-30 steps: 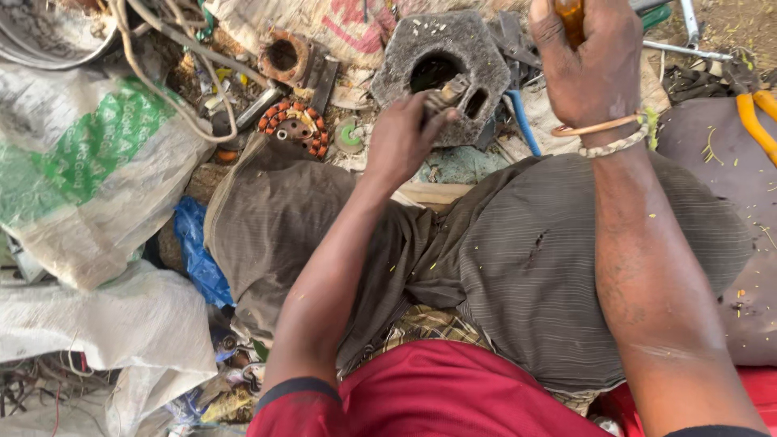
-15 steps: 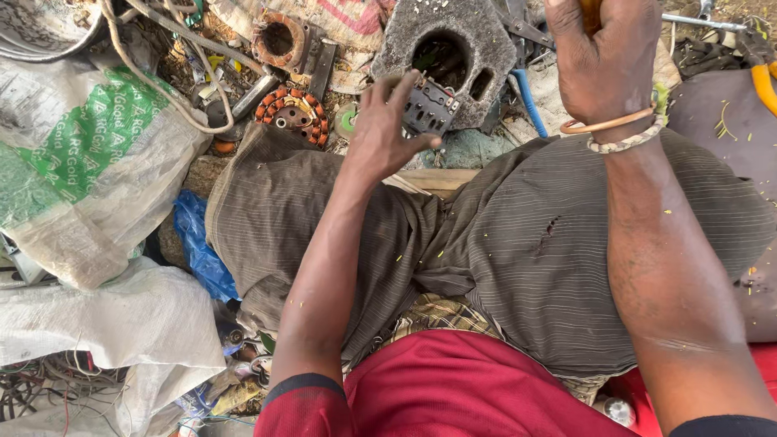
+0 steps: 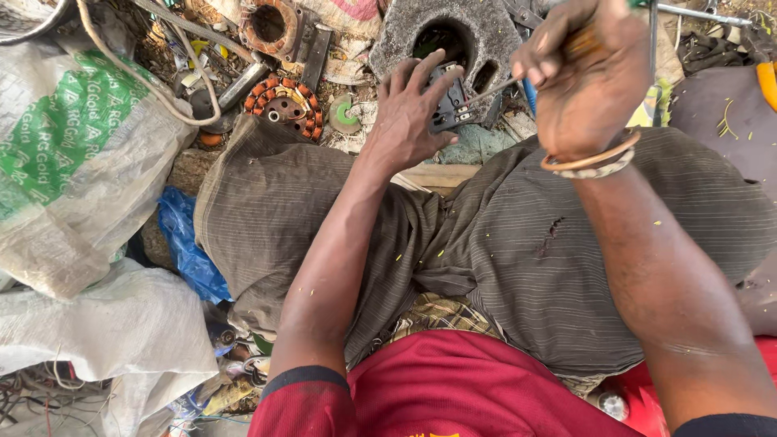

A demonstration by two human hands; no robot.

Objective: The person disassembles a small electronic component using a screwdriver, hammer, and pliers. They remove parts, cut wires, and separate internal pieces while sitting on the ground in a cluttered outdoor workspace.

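My left hand (image 3: 409, 113) grips a small dark metal part (image 3: 447, 99) with ribs, held just above my knees in front of a grey stone block (image 3: 453, 36) with round holes. My right hand (image 3: 587, 77) is closed around the orange handle of a screwdriver (image 3: 518, 81); its thin metal shaft points left and its tip touches the dark part. Bangles circle my right wrist. My legs in striped grey trousers fill the middle of the view, with a red shirt at the bottom.
A copper-wound stator ring (image 3: 286, 105) and a rusty round ring (image 3: 271, 24) lie among scrap at the top. White and green woven sacks (image 3: 73, 154) pile up at the left, with blue plastic (image 3: 186, 251) beside my knee. Orange-handled pliers (image 3: 765, 77) rest at the top right.
My right hand has come down and left, bringing the screwdriver tip onto the dark part. My left hand has turned the part toward it. The camera has moved closer.
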